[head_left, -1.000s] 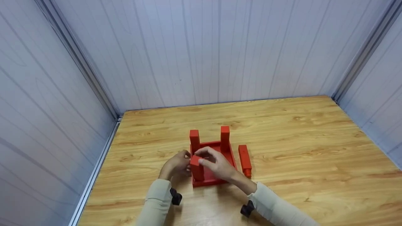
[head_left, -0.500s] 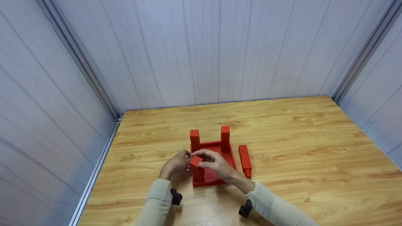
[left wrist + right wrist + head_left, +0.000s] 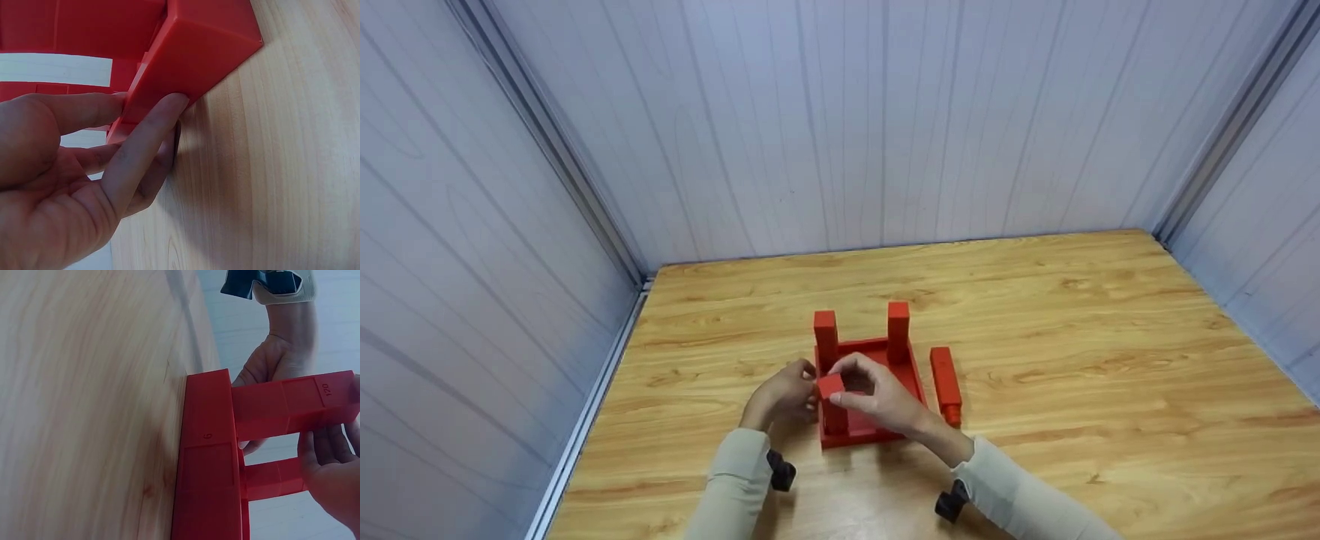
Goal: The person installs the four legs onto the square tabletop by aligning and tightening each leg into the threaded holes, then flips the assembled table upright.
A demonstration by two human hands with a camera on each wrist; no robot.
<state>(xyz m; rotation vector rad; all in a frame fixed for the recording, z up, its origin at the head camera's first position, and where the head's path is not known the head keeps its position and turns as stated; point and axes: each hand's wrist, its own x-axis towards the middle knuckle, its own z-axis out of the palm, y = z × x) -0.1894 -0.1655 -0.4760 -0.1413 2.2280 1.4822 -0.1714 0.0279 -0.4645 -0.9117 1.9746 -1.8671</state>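
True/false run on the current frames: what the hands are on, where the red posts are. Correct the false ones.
1. The right hand grips a red post standing in the red base. True.
2. The left hand touches the base's left side. True.
3. Every post stands in the base. False: a loose post lies on the table, right of the base.
4. The far-left post and far-right post are upright. True.
5. Exactly two posts stand in the base. False: three do.

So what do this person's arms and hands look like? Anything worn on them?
The left hand and right hand are bare, without gloves. The left sleeve and right sleeve are long and pale cream, reaching the wrists. What look like the left wrist camera and right wrist camera are black and blocky, with no cables visible.
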